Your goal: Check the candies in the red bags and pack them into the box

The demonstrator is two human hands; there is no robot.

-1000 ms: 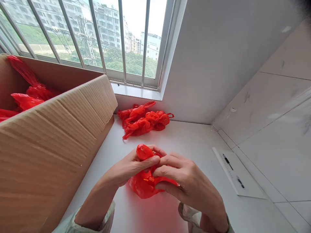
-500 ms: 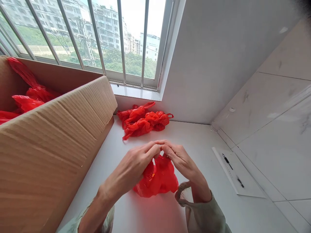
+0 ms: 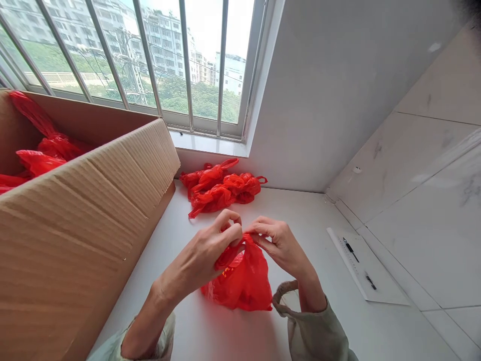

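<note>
A red plastic bag [image 3: 246, 288] sits on the white table in front of me, bulging a little at its base. Small yellow-orange bits show through its opening, too small to name. My left hand [image 3: 210, 245] is closed on the bag's upper left part, fingers curled. Pinched between the fingertips of my right hand [image 3: 276, 240] is the top of the same bag, gathered to a point. The two hands are close together but slightly apart. Beyond them, crumpled red plastic bags [image 3: 225, 186] lie in a heap against the wall.
On the left stands a large open cardboard box [image 3: 86, 215] with red bags [image 3: 56, 145] inside. A barred window [image 3: 188, 70] is behind. To the right, a white paper [image 3: 379, 281] bears a black pen [image 3: 350, 249] and a smaller black piece [image 3: 371, 281].
My hands have drawn slightly apart at the bag's top. The bag's upper part is now pulled up into a peak at my right fingers, and its opening shows on the left.
</note>
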